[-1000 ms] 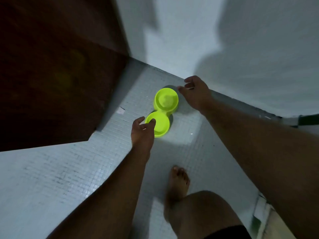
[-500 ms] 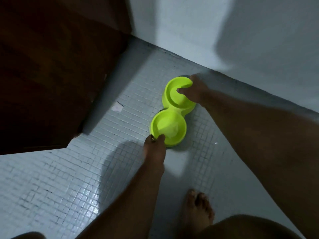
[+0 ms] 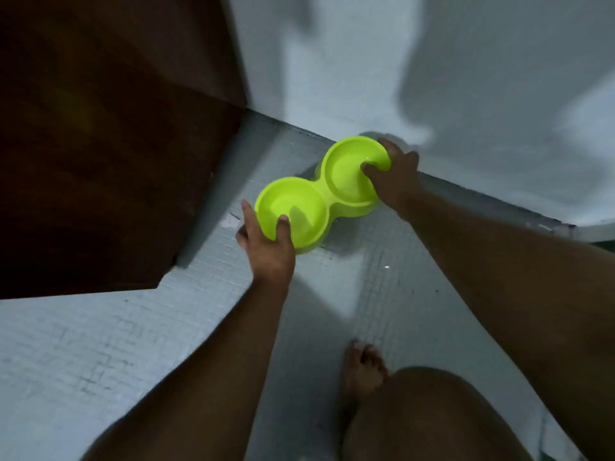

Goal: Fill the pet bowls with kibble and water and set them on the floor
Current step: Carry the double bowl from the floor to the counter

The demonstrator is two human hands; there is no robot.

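The double bowl (image 3: 319,197) lies between the two grips, its basins side by side. The left grip (image 3: 266,247) holds the rim of the left basin, thumb inside, fingers outside; the right grip (image 3: 392,174) holds the right basin's rim likewise. Just behind the right grip stands the wall (image 3: 332,78). Left of the left grip is a panel (image 3: 100,144). Under both grips lies the floor (image 3: 382,294) (whether the bowl touches it cannot be told), and nearer than the grips a foot (image 3: 362,371) stands on it.
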